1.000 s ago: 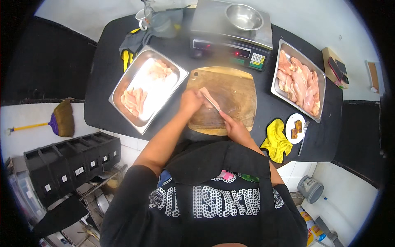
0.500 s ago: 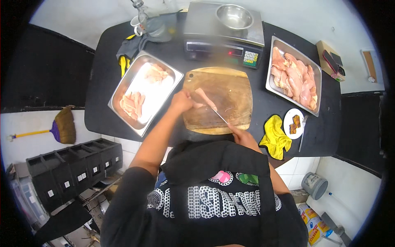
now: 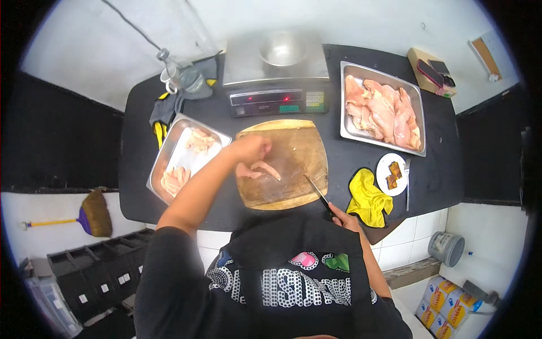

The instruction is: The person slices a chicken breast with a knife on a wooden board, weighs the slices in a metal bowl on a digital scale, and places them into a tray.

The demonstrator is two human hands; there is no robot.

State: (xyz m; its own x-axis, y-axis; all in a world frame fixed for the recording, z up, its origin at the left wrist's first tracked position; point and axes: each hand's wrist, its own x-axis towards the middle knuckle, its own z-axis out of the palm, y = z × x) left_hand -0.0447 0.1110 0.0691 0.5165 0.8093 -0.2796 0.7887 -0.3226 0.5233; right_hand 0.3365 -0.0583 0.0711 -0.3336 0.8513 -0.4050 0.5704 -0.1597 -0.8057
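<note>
A wooden cutting board [image 3: 282, 195] lies in front of me with raw chicken strips [image 3: 266, 169] on its left half. Just beyond these strips, my left hand [image 3: 252, 148] is over the board with its fingers curled closed; whether anything is in them is hidden. My right hand [image 3: 344, 219] grips the handle of a knife [image 3: 318, 190] at the board's near right corner. The blade points up and left over the board's edge, apart from the meat. Left of the board, a metal tray [image 3: 165, 148] holds two groups of cut chicken pieces, partly behind my left forearm.
A second metal tray [image 3: 342, 127] with large chicken pieces stands at the right. Behind the board is a scale [image 3: 275, 99] bearing a metal bowl [image 3: 282, 51]. A yellow cloth [image 3: 370, 200], a white plate [image 3: 385, 183] with brown food and a fork [image 3: 408, 186] lie at the right.
My left hand has let go of the chicken and moved away from me, beyond the strips. The knife has come off the meat toward the lower right. The whole view has shifted.
</note>
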